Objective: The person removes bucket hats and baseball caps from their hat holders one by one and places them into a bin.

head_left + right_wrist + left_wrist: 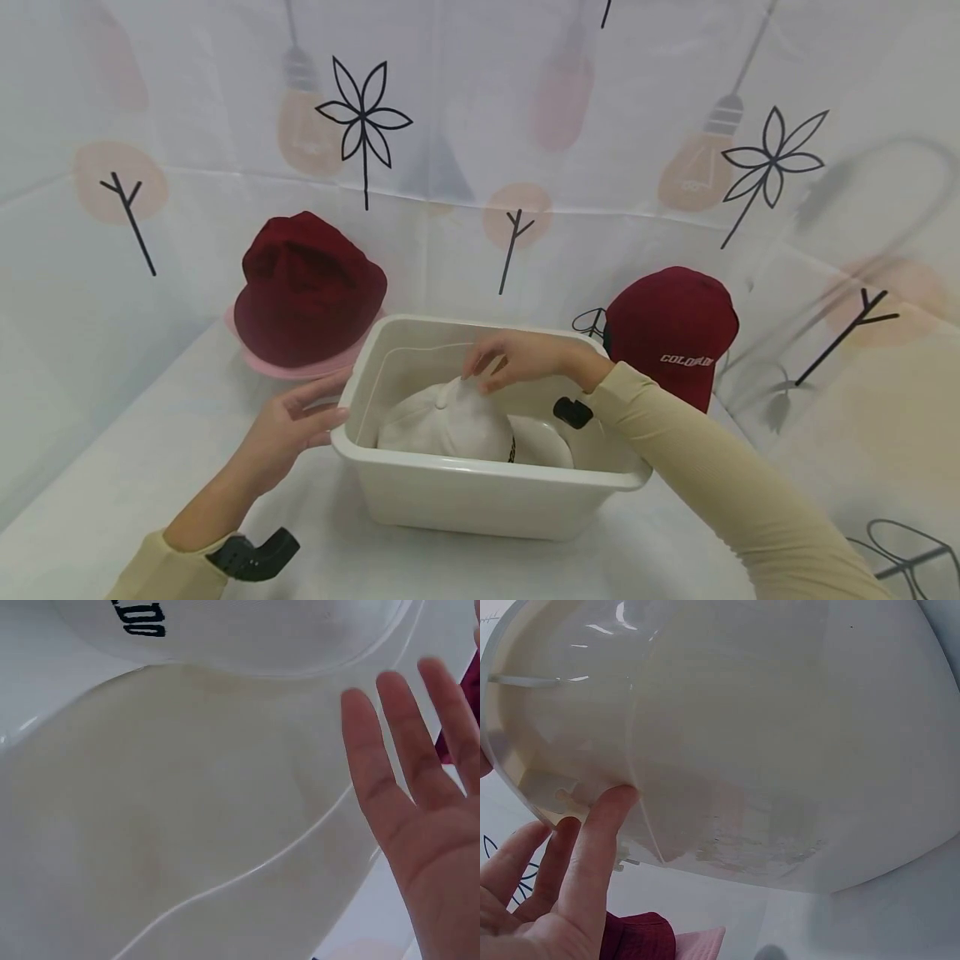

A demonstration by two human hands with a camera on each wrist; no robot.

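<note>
A white tub (495,508) stands on the white-covered surface. My left hand (288,425) grips its left rim, the thumb over the edge; in the left wrist view, the fingers (592,855) touch the outer wall below the rim. Inside the tub lies a white cap (450,421), crown up, with its brim toward the right. Above the crown is my right hand (528,358), its fingertips at the crown's top and thumb apart from them. In the right wrist view, several fingers (405,735) stretch out loosely beside the cap's dark-lettered front (247,634).
A dark red cap (307,292) sits on a pink item (326,367) at back left. Another dark red cap (675,325), with white lettering, stands behind the tub's right end. A patterned white sheet (450,108) hangs behind.
</note>
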